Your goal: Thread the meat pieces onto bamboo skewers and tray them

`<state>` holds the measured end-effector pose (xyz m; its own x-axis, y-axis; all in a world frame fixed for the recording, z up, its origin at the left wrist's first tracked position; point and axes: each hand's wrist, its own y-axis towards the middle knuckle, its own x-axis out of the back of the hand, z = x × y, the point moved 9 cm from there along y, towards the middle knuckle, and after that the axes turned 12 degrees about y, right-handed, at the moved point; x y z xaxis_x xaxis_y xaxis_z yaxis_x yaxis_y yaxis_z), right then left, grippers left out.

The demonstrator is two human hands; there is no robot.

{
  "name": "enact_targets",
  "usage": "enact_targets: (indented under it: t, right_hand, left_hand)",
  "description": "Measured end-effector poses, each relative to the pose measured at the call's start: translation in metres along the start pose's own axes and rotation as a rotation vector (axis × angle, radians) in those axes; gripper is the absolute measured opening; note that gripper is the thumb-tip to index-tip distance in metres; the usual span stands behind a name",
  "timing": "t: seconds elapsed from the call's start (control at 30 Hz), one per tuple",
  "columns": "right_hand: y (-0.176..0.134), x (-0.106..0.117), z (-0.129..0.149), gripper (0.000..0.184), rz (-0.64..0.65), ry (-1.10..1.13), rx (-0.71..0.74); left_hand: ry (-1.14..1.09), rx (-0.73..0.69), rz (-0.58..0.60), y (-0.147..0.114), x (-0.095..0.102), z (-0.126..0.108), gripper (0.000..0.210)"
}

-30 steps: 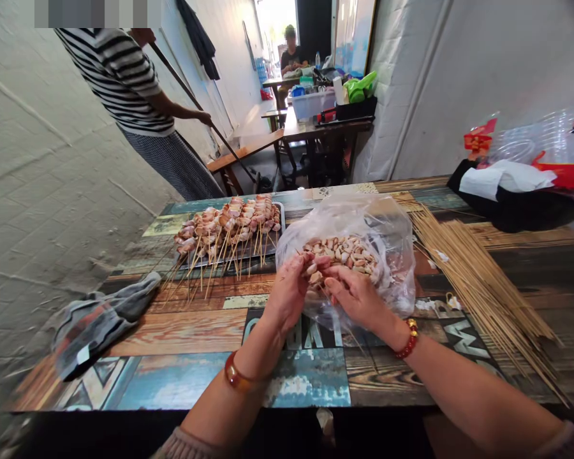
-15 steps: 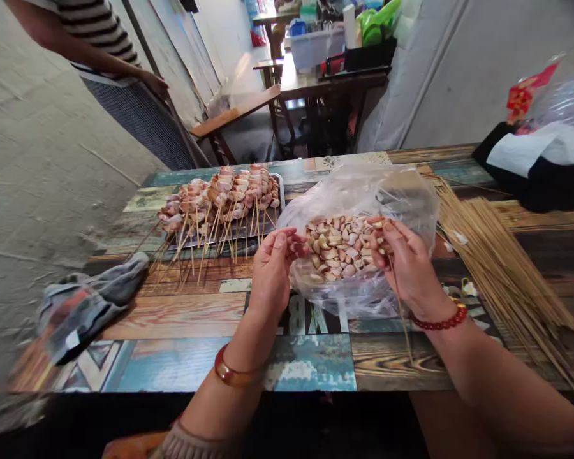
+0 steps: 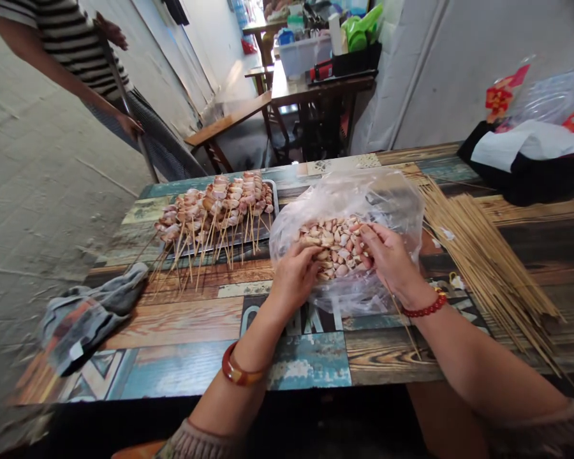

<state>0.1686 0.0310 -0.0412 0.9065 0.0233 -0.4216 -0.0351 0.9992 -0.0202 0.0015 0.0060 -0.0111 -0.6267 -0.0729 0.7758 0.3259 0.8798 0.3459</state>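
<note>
Peeled-looking garlic cloves (image 3: 337,245) lie heaped in an open clear plastic bag (image 3: 344,188) in front of me. My left hand (image 3: 296,274) reaches over the left side of the heap, its fingers curled down among the cloves; what the fingertips pinch is hidden. At the heap's right side, my right hand (image 3: 387,261) is closed around a bamboo skewer (image 3: 404,319), whose free end slants down towards the table's front edge. Whether cloves are threaded near my right fingertips is hard to make out.
Left of the bag, a metal tray (image 3: 275,194) bears many loaded skewers (image 3: 220,204). A grey cloth (image 3: 93,312) lies at far left, loose bamboo skewers (image 3: 488,255) at right. Behind them sits a black bag (image 3: 521,172). Another person (image 3: 76,64) stands beyond, holding a pole (image 3: 124,95).
My left hand has moved forward and right, down onto the cloves. My right hand has shifted slightly left with its skewer. The other person has raised one hand on the pole.
</note>
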Motion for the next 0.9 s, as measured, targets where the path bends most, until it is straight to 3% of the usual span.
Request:
enact_targets:
  t: [0.17, 0.33, 0.4, 0.53, 0.63, 0.73, 0.8, 0.9]
  right_hand:
    - [0.001, -0.001, -0.003, 0.031, 0.022, -0.048, 0.011]
    - [0.004, 0.001, 0.0, 0.036, 0.015, -0.091, 0.043]
    - [0.006, 0.004, 0.005, 0.037, -0.005, -0.153, 0.08]
    - [0.007, 0.007, 0.016, 0.035, -0.024, -0.4, 0.134]
    - [0.006, 0.0, 0.019, 0.031, 0.055, -0.734, 0.145]
    - [0.0, -0.012, 0.027, 0.028, 0.118, -1.057, 0.272]
    - [-0.005, -0.019, 0.03, 0.026, 0.132, -1.156, 0.345]
    - [-0.007, -0.022, 0.025, 0.028, 0.153, -1.132, 0.317]
  left_hand:
    - [0.229, -0.061, 0.057, 0.003, -0.01, -0.001, 0.03]
    - [0.247, -0.044, 0.055, 0.003, -0.009, 0.005, 0.008]
    - [0.23, 0.007, 0.013, 0.004, -0.005, 0.015, 0.012]
    - [0.126, 0.1, -0.058, 0.004, 0.0, 0.033, 0.018]
    - [0.074, 0.143, -0.097, 0.004, 0.002, 0.04, 0.018]
    - [0.065, 0.161, -0.134, 0.004, 0.006, 0.041, 0.017]
    - [0.058, 0.165, -0.138, 0.004, 0.007, 0.041, 0.019]
    - [0.045, 0.145, -0.078, 0.004, 0.003, 0.039, 0.017]
